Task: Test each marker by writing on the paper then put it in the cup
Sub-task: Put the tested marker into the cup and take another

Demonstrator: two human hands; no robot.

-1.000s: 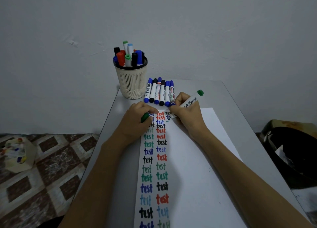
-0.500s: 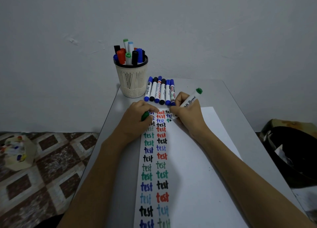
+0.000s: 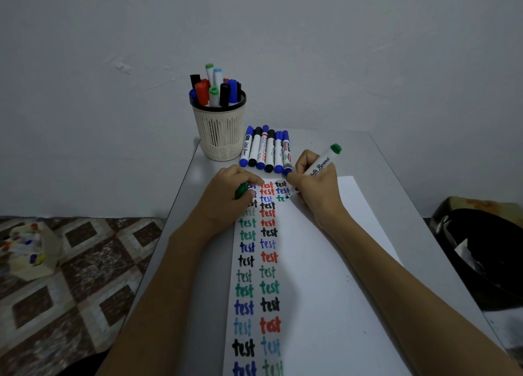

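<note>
The right hand [image 3: 317, 189] pinches the green marker [image 3: 319, 167], writing on the paper [image 3: 325, 262]. The left hand [image 3: 229, 197] grips its cap [image 3: 241, 191]. She should press lightly and finish the word.

From my feed: paper [image 3: 325, 262] lies on the table [image 3: 396, 177], cup [image 3: 219, 132] at the far left corner with markers standing in it. A row of markers [image 3: 266, 149] lies just right of the cup, behind the paper's top edge.
</note>
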